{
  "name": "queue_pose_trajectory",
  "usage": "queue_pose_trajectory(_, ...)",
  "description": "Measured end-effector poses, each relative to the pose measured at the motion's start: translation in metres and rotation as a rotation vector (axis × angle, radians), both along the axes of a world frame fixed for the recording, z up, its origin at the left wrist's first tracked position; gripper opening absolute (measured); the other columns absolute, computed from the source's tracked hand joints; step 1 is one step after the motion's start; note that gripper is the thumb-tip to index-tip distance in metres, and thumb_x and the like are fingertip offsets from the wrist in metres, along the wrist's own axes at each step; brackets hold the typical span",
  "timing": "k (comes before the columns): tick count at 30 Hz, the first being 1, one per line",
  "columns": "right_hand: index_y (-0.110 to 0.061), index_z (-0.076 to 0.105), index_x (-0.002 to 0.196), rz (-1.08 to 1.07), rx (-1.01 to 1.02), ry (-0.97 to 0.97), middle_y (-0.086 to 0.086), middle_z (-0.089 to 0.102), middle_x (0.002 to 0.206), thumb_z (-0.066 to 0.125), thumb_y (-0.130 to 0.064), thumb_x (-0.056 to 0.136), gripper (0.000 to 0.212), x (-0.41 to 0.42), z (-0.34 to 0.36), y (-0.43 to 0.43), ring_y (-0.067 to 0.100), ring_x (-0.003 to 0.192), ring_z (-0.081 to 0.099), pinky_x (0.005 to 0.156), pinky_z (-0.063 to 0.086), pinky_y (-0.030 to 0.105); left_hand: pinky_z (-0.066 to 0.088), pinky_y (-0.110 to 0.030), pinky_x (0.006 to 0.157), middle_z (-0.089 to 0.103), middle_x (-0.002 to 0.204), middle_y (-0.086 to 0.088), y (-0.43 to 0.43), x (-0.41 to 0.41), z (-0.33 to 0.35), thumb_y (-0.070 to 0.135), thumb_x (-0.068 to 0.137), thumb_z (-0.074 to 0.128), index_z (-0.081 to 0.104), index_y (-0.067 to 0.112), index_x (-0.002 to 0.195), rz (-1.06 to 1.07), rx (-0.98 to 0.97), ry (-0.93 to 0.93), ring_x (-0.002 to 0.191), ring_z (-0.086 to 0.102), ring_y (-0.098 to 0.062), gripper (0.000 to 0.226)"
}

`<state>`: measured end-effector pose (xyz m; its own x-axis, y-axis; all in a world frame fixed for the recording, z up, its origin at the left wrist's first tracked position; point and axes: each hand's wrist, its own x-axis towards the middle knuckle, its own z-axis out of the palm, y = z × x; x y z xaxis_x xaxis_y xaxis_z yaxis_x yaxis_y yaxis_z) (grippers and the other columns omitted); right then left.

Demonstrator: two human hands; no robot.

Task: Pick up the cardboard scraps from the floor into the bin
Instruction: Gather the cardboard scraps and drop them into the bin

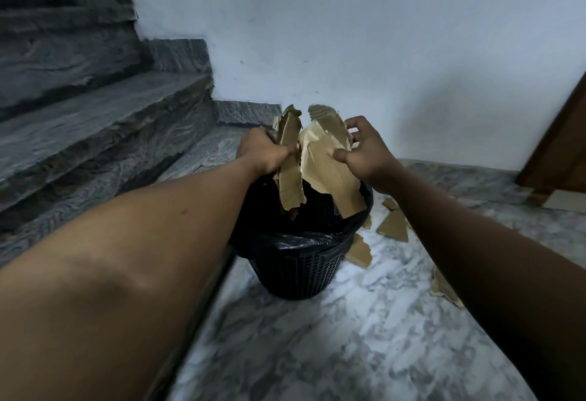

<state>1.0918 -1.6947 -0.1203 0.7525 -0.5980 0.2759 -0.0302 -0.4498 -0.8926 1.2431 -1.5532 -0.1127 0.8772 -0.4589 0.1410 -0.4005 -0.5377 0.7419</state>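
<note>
A black mesh bin lined with a black plastic bag stands on the marble floor. Over its mouth my left hand grips a long torn cardboard strip that hangs down into the bin. Beside it, a wide cardboard scrap is upright over the bin, and my right hand touches it with thumb and spread fingers curled around its edge. More cardboard scraps lie on the floor to the right of the bin: one against its side, one further back, and one by my right forearm.
Grey stone stairs rise on the left, close to the bin. A pale wall stands behind it. A brown wooden door edge shows at the right. Marble floor stretches in front of the bin.
</note>
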Motion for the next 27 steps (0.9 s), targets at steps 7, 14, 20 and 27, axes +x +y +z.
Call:
queue_pose_trajectory(7,-0.019,0.060,0.104,0.000,0.179,-0.030,0.001,0.050,0.103,0.072,-0.017,0.088,0.020,0.011,0.003,0.012,0.020,0.089,0.059,0.071,0.062,0.045,0.042,-0.027,0.066,0.068,0.085,-0.004,0.008,0.001,0.004,0.062,0.060,0.064,0.066,0.017,0.078,0.060,0.003,-0.013,0.083,0.065,-0.025,0.049)
queue_pose_trajectory(14,-0.016,0.063,0.108,-0.028,0.193,-0.024,0.000,0.050,0.103,0.072,-0.018,0.088,0.021,0.006,0.009,0.011,0.021,0.100,0.058,0.072,0.062,0.050,0.043,-0.028,0.066,0.069,0.094,-0.008,0.011,0.002,0.005,0.065,0.063,0.061,0.070,0.011,0.088,0.093,0.083,0.019,0.084,0.065,-0.028,0.060)
queue_pose_trajectory(20,-0.012,0.059,0.110,-0.084,0.066,0.093,0.001,0.049,0.099,0.073,-0.017,0.087,0.027,-0.005,0.003,-0.002,0.022,0.091,0.057,0.080,0.060,0.049,0.050,-0.033,0.074,0.067,0.109,-0.016,0.021,0.008,0.003,0.064,0.069,0.067,0.067,0.005,0.106,0.096,0.184,0.008,0.096,0.064,-0.034,0.070)
queue_pose_trajectory(27,0.001,0.045,0.128,-0.131,0.170,0.756,0.021,0.059,0.121,0.078,-0.027,0.083,0.063,-0.036,-0.017,0.011,0.034,0.093,0.066,0.064,0.061,0.043,0.054,-0.043,0.086,0.061,0.115,-0.016,0.064,0.020,-0.022,0.044,0.088,0.062,0.057,0.000,0.113,0.096,0.521,0.321,0.100,0.063,-0.034,0.051)
